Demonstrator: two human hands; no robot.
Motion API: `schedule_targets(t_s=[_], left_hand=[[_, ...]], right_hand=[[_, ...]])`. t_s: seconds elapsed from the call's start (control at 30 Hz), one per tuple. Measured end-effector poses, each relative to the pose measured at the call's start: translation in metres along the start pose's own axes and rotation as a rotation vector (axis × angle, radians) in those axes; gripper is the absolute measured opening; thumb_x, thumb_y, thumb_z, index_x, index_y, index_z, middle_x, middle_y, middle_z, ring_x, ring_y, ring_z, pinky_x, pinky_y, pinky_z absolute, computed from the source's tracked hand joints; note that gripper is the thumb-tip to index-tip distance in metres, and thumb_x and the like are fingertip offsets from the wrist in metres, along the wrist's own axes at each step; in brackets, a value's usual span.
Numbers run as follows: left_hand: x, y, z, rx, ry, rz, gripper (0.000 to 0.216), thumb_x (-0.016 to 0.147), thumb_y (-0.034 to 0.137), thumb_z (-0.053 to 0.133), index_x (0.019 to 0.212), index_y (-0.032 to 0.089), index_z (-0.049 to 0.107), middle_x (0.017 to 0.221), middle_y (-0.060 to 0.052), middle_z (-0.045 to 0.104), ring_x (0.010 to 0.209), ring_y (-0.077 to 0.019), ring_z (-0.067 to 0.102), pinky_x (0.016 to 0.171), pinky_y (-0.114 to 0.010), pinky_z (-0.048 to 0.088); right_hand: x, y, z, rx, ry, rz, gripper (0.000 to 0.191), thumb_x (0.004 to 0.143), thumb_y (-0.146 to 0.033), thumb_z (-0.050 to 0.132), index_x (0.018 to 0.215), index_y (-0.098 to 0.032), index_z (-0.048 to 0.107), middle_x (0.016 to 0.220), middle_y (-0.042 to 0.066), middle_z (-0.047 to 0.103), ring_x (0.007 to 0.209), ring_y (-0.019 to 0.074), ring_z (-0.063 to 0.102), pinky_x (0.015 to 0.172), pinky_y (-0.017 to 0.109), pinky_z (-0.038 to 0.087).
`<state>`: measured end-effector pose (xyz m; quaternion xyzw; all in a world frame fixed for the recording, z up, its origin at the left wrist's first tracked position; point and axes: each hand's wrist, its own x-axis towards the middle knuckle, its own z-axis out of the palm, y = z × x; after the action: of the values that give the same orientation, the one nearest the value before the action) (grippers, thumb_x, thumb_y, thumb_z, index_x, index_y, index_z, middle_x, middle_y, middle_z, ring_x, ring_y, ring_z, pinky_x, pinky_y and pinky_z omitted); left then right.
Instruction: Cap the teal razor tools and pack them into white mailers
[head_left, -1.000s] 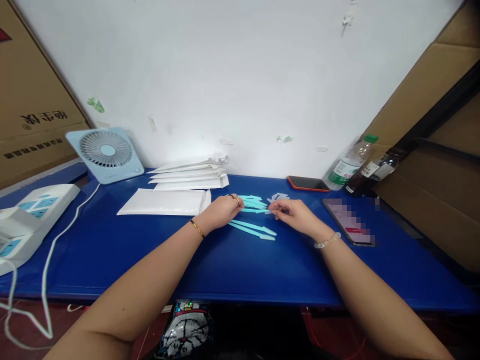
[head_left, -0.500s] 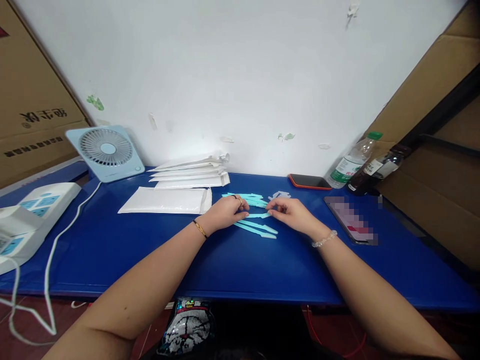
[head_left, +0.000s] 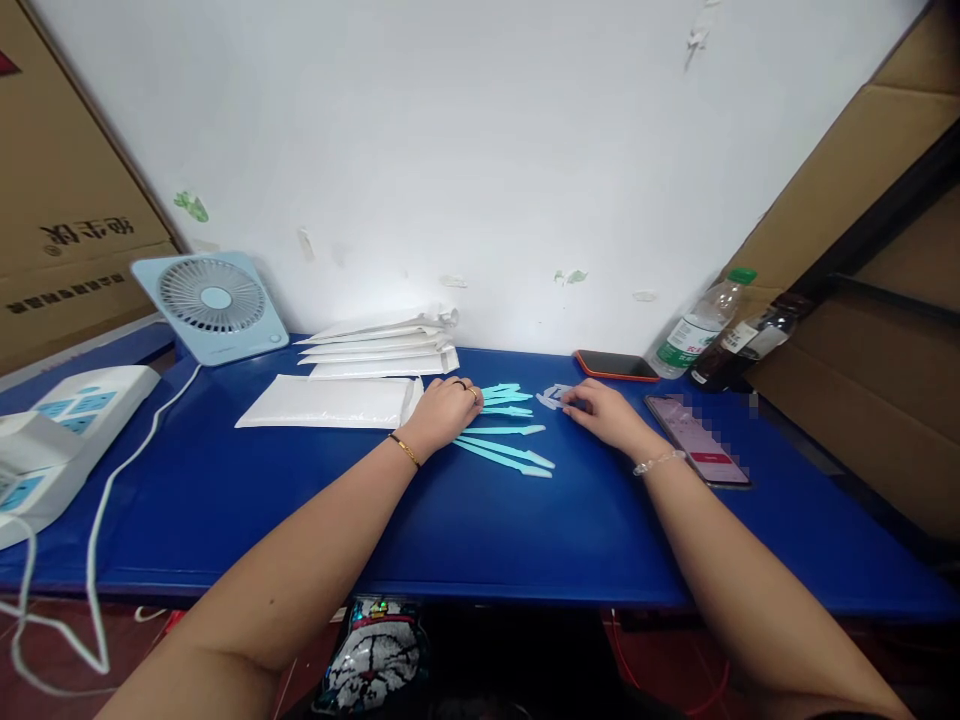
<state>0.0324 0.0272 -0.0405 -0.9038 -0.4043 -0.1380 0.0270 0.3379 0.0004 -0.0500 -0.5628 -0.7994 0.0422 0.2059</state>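
Note:
Several teal eyebrow razors (head_left: pixel 504 449) lie fanned out on the blue table, blade ends to the right. My left hand (head_left: pixel 450 410) is closed at the left ends of the upper razors (head_left: pixel 504 392), its fingers curled over a handle. Right of the razors is a small heap of translucent plastic caps (head_left: pixel 552 398). At this heap my right hand (head_left: pixel 604 412) has thumb and forefinger pinched together on a cap, which the fingertips partly hide.
White padded mailers (head_left: pixel 330 400) lie left of my left hand, with more stacked behind. A phone (head_left: pixel 697 440) and an orange-edged phone (head_left: pixel 616 365) are on the right, near two bottles (head_left: pixel 701 330). A fan (head_left: pixel 214 300) and power strip (head_left: pixel 75 420) stand left.
My right hand has let go of a razor's blade end and moved right to the caps. That razor now lies above the lower two. My left hand has shifted slightly left.

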Motion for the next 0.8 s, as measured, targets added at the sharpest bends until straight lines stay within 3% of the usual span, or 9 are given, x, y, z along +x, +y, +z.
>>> schedule_targets(t_s=[0.3,0.43,0.57,0.8], left_hand=[[-0.001,0.003,-0.005,-0.045,0.028,-0.006,0.027,0.094,0.028,0.037,0.086,0.017,0.060,0.086,-0.005,0.065,0.082,-0.0182,0.058,0.071,-0.029,0.037],[-0.001,0.003,-0.007,-0.087,0.034,-0.017,0.026,0.094,0.027,0.036,0.086,0.017,0.058,0.083,-0.005,0.066,0.078,-0.0175,0.060,0.071,-0.029,0.038],[-0.002,0.002,-0.007,-0.151,0.024,-0.033,0.026,0.094,0.027,0.035,0.086,0.017,0.057,0.084,-0.004,0.066,0.075,-0.0165,0.060,0.069,-0.027,0.039],[-0.003,-0.001,-0.004,-0.197,0.041,-0.050,0.023,0.094,0.027,0.035,0.086,0.019,0.055,0.084,-0.003,0.065,0.072,-0.0164,0.059,0.066,-0.027,0.038]], right_hand=[[0.007,-0.013,0.009,-0.200,0.049,0.023,0.006,0.076,-0.019,0.054,0.072,-0.017,0.058,0.082,0.007,0.059,0.070,0.0161,0.056,0.062,0.026,0.040],[0.001,-0.023,0.001,0.098,0.101,0.121,0.006,0.076,-0.023,0.055,0.075,-0.018,0.058,0.069,0.002,0.060,0.059,0.0136,0.053,0.058,0.025,0.040],[-0.005,-0.030,-0.003,0.492,0.023,0.153,0.014,0.076,-0.030,0.058,0.080,-0.017,0.061,0.067,0.002,0.062,0.056,0.0127,0.053,0.054,0.025,0.041],[-0.003,-0.027,0.006,0.643,-0.030,0.162,0.018,0.074,-0.031,0.063,0.083,-0.016,0.064,0.064,0.001,0.060,0.056,0.0128,0.055,0.055,0.025,0.044]])
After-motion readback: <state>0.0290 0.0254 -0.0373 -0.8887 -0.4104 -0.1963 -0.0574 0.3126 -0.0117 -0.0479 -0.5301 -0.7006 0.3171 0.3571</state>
